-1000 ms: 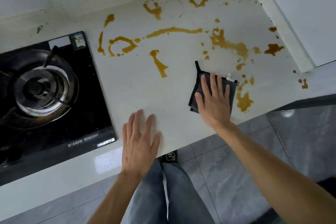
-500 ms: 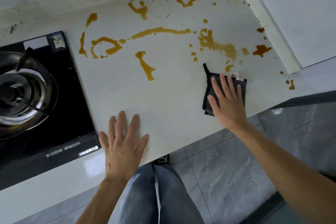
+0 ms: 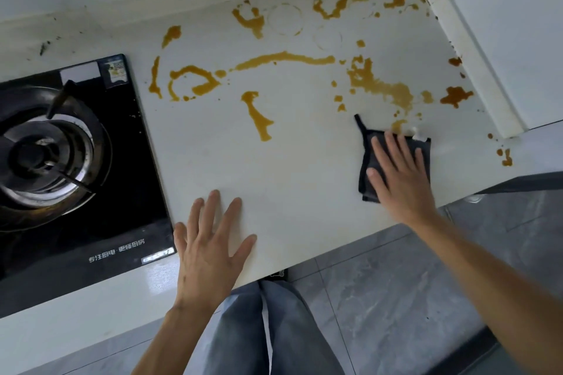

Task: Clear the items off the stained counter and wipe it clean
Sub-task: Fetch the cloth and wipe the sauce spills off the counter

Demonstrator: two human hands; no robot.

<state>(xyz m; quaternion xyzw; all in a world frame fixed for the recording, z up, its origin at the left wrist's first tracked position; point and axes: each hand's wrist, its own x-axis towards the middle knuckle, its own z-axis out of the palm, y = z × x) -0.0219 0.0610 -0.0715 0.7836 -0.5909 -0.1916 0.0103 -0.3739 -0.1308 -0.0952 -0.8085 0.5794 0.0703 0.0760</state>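
The right hand (image 3: 399, 173) lies flat, fingers spread, pressing a dark folded cloth (image 3: 365, 161) (a thin loop sticks out at its far corner) onto the white tabletop (image 3: 304, 161) near the front edge. The left hand (image 3: 210, 250) rests open and splayed beside the black gas stove (image 3: 76, 161). Orange-brown stains (image 3: 377, 85) streak and blot the far tabletop.
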